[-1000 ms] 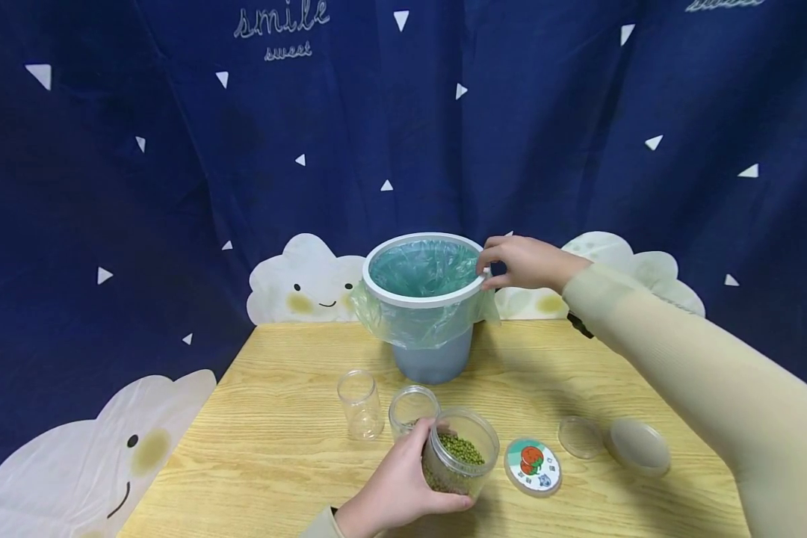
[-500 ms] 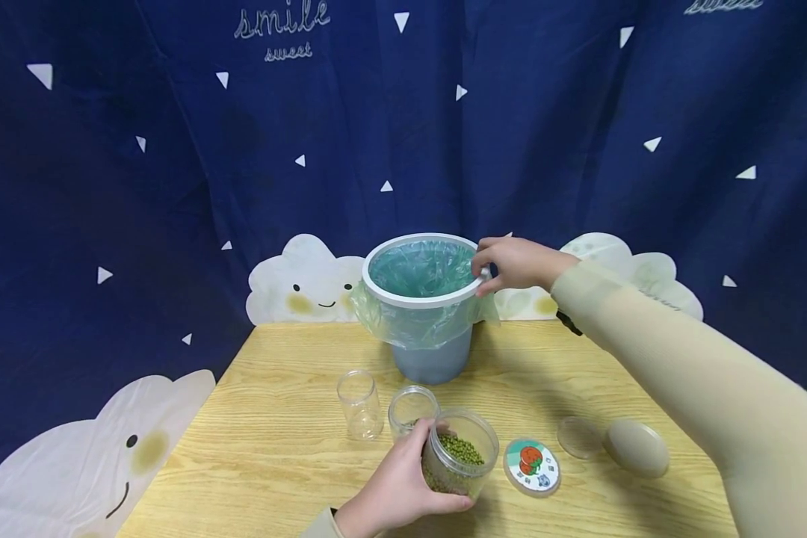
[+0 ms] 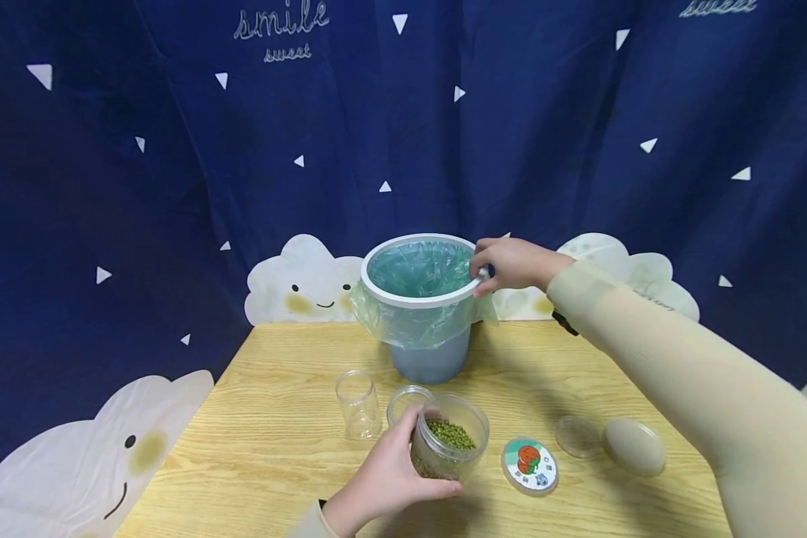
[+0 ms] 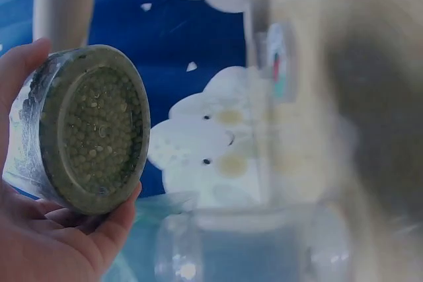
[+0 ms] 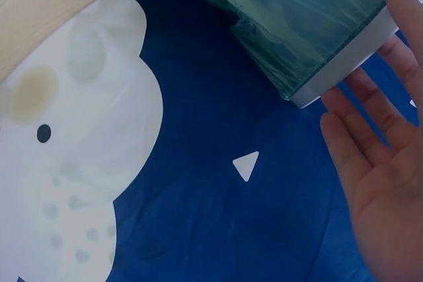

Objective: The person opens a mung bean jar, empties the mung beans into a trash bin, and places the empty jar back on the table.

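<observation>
My left hand (image 3: pixel 390 471) holds a clear round jar (image 3: pixel 467 462) of green mung beans (image 3: pixel 449 433), fingers and thumb around its side. In the left wrist view the jar's underside (image 4: pixel 102 130) faces the camera, so it is off the table. At the back stands a grey-blue trash bin (image 3: pixel 433 362) with a white rim ring (image 3: pixel 403 302) over a green plastic liner (image 3: pixel 420 329). My right hand (image 3: pixel 516 263) grips the ring on its right side. In the right wrist view the thumb and fingers sit on either side of the ring (image 5: pixel 357 54).
An open clear jar (image 3: pixel 359 407) stands left on the wooden table (image 3: pixel 276 418). A second clear jar (image 3: pixel 403 400) is partly hidden behind my left hand. Right lie a tomato-print lid (image 3: pixel 530 466), a clear lid (image 3: pixel 578 436) and a beige lid (image 3: pixel 634 446). A blue curtain (image 3: pixel 545 149) hangs behind.
My left hand has raised the jar of mung beans slightly and shifted it left and away from me. My right hand stays at the bin's ring, its arm shifted a little left.
</observation>
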The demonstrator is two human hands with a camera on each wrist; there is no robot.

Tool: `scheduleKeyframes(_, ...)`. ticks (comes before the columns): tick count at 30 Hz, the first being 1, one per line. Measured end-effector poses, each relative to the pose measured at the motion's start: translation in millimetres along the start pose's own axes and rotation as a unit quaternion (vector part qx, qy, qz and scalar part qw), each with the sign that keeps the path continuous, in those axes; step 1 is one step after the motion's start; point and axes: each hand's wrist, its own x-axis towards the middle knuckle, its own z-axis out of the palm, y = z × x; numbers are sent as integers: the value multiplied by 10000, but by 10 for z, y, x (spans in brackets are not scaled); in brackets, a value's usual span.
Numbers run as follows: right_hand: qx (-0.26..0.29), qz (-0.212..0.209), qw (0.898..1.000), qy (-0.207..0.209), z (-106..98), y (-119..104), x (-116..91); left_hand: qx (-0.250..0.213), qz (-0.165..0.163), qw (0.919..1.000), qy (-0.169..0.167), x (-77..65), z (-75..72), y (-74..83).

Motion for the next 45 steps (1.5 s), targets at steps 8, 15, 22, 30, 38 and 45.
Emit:
scheduleKeyframes(8,-7,-42,10000,67,13,19,-10,-226,-35,9987,454,60,-288,171)
scheduleKeyframes(15,-8,-72,9999,119,38,40,-9,-21,15,9968,799,156,-548,292)
scheduleKeyframes(22,-45,-100,9998,152,53,53,-11,-115,98,9938,1098,283,-797,393)
scheduleKeyframes(30,-20,1,10000,92,28,34,-11,-122,-64,9886,1502,467,-1093,449)
scheduleKeyframes(38,-84,6,9999,111,33,29,-13,17,-155,9827,1846,722,-1370,422)
scheduleKeyframes(45,-94,79,9999,55,35,33,-14,74,-249,9809,1925,874,-1522,353)
